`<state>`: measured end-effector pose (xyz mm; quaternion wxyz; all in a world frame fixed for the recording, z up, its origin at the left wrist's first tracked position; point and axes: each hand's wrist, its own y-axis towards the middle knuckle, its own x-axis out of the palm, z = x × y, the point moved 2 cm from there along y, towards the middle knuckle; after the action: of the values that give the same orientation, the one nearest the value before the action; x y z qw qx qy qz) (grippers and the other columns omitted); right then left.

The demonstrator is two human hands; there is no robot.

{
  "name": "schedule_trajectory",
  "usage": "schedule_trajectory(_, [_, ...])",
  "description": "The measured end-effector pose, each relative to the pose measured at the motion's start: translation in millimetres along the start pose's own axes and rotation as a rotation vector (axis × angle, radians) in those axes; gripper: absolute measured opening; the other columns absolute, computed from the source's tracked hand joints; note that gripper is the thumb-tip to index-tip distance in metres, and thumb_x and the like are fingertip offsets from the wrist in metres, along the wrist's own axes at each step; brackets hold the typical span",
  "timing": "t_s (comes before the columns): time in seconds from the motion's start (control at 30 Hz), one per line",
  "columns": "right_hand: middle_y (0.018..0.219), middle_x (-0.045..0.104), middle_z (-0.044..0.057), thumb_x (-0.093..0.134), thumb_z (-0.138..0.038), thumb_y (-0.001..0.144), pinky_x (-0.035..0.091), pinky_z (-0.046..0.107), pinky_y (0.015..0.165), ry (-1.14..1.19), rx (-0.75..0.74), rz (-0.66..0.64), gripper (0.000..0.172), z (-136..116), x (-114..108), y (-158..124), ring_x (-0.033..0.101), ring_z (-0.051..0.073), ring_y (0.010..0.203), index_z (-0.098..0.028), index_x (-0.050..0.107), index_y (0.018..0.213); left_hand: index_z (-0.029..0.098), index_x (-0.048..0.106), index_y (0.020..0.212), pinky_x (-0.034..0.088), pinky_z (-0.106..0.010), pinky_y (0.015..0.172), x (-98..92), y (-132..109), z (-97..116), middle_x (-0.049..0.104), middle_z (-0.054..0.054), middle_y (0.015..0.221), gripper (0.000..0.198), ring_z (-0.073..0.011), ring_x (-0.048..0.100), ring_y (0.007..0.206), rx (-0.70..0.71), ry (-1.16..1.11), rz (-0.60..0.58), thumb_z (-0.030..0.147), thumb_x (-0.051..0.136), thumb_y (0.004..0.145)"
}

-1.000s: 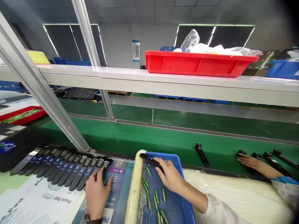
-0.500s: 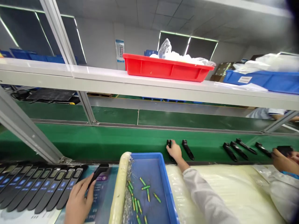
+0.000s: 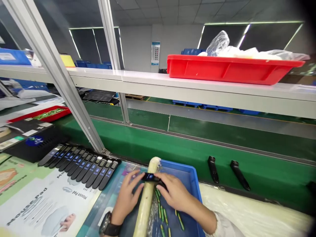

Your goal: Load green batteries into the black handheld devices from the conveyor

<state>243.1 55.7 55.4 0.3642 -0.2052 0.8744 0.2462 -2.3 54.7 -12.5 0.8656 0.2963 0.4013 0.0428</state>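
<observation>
A slim black handheld device with a small display and blue marking [image 3: 150, 177] lies across the padded cream roll [image 3: 145, 200] at the blue tray's left side. My left hand [image 3: 128, 195] has its fingers closed about the device's left end. Around the right end are the fingers of my right hand [image 3: 175, 191], partly covering it. Below my right hand, several green batteries [image 3: 162, 210] lie loose in the blue tray [image 3: 197, 191]. To the left, similar black devices [image 3: 91, 168] lie side by side in a slanted row, displays facing up.
On the green belt [image 3: 177, 151] lie two black pieces [image 3: 213, 169]. A metal post [image 3: 74, 98] rises at the left, and a white shelf [image 3: 148, 80] carrying a red bin [image 3: 222, 69] spans the front. A dark box [image 3: 34, 140] stands far left.
My right hand has left the black piece on the belt and come back over the tray. My left hand moved right, and both hands now meet on one device. The view turned left.
</observation>
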Motion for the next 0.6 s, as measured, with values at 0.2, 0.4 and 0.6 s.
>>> schedule_trajectory(0.2, [0.120,0.072,0.014,0.044,-0.029,0.106,0.056,0.046,0.089,-0.270,0.010,0.565,0.037,24,-23,-6,0.071,0.031,0.106,-0.021,0.054,0.140,0.013,0.065,0.126,0.047,-0.053,0.107,-41.7,-8,-82,0.057,-0.019,0.128,0.051,-0.0347,0.055,0.123,-0.319,0.382,0.348,0.052,0.054,0.095])
schedule_trajectory(0.4, [0.119,0.073,0.011,0.046,-0.036,0.107,0.057,0.042,0.082,-0.285,0.255,0.466,0.037,31,-23,-25,0.071,0.029,0.100,-0.023,0.052,0.140,0.010,0.065,0.125,0.048,-0.049,0.099,-52.3,-16,-109,0.056,-0.020,0.126,0.059,-0.0351,0.055,0.117,-0.428,0.562,0.336,0.059,0.054,0.092])
schedule_trajectory(0.6, [0.106,0.076,0.009,0.040,-0.038,0.106,0.058,0.037,0.075,-0.168,0.188,0.267,0.035,44,-3,-11,0.075,0.028,0.088,-0.021,0.056,0.132,0.016,0.069,0.124,0.048,-0.043,0.088,-41.6,-20,-105,0.062,-0.015,0.116,0.045,-0.0314,0.057,0.102,-0.469,0.641,0.227,0.048,0.057,0.095])
